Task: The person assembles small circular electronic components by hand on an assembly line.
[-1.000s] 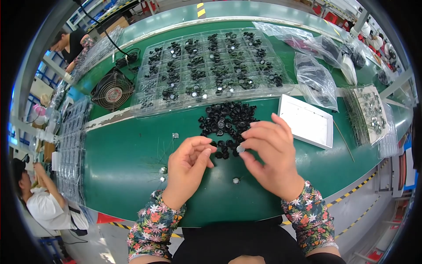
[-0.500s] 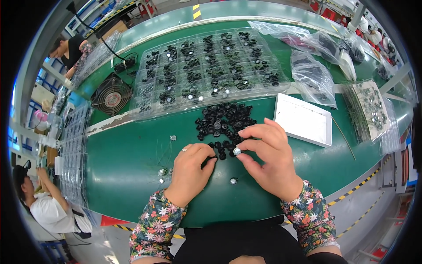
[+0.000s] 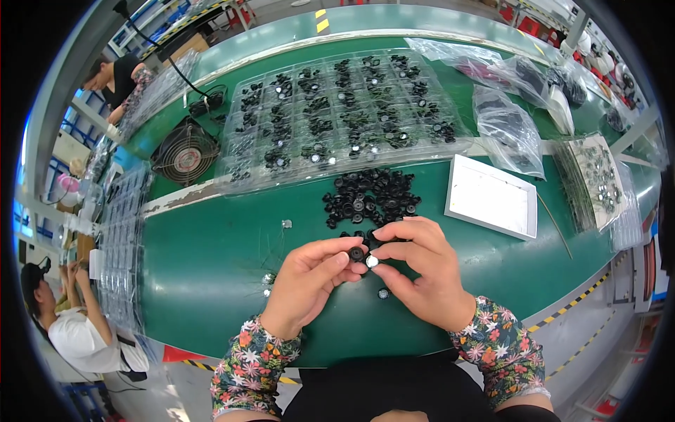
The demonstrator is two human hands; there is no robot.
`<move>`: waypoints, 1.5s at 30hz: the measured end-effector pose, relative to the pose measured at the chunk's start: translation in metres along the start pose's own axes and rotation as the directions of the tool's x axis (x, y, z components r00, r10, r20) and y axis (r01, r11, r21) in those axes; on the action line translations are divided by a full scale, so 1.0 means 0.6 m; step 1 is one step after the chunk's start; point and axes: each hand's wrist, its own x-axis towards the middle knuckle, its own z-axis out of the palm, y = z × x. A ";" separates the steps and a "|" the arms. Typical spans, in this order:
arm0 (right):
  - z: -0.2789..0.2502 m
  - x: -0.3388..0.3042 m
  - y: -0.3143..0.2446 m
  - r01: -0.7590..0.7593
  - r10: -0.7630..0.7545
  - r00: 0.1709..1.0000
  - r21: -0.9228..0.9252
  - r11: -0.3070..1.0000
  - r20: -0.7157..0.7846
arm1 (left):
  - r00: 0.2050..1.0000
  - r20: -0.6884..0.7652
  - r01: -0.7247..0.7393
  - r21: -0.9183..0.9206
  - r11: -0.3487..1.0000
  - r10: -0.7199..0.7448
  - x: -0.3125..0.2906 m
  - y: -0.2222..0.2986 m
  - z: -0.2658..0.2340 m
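Note:
Between the thumb and fingers of my left hand (image 3: pixel 307 283) is a small round black cap (image 3: pixel 356 254). My right hand (image 3: pixel 430 274) pinches a small silvery disc (image 3: pixel 371 261) right beside the cap; whether the two touch I cannot tell. Just beyond my fingertips lies a pile of black caps (image 3: pixel 373 195), some of them partly hidden by my hands. One more small silvery round part (image 3: pixel 383 293) rests on the green table between my wrists. To the left of my left hand are several silvery parts (image 3: pixel 268 280) with thin wires.
Behind the pile a clear compartment tray (image 3: pixel 330 112) holds many black parts. An open white box (image 3: pixel 490 197) stands at right, near plastic bags (image 3: pixel 508 130) and a stack of wired parts (image 3: pixel 594 179). A black fan (image 3: pixel 186 155) sits at left. Two people work further left.
My left hand has come away from the pile's near edge with a black cap. My right hand has moved the silvery disc slightly down and left, bringing the two parts close together.

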 end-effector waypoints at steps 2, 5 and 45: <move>0.003 0.001 0.001 0.003 -0.003 1.000 -0.002 1.000 -0.014 | 1.000 0.021 0.000 0.003 1.000 0.000 0.002 -0.003 -0.003; 0.007 0.001 -0.001 -0.005 0.006 0.999 0.015 1.000 -0.045 | 0.999 0.037 0.024 -0.077 0.997 -0.021 0.003 -0.005 -0.002; 0.007 0.000 -0.014 0.101 -0.115 0.990 -0.144 0.984 -0.087 | 0.988 0.079 -0.130 -0.013 0.991 0.130 0.002 -0.022 0.007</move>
